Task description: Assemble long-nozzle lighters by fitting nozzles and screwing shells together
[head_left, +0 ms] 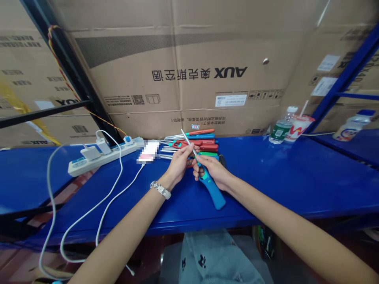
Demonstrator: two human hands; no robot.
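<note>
Both hands are on one blue long-neck lighter (213,192), held at a slant above the blue shelf. Its metal tube points up and away, and its handle end hangs toward the front edge. The fingers of my left hand (179,162) pinch the metal tube; a white-strapped watch is on that wrist. My right hand (213,169) is closed around the neck of the lighter, near the green trigger. Just behind my hands lies a row of more long-neck lighters (209,141), red, blue, orange and green, partly hidden by my fingers.
On the left are a white power strip (77,167) with chargers, loose white cables, and a blurred-out phone (149,152). A green-labelled water bottle (279,131), a red and white cup (296,132) and another bottle (349,128) stand right. Large cardboard boxes (189,51) wall the back.
</note>
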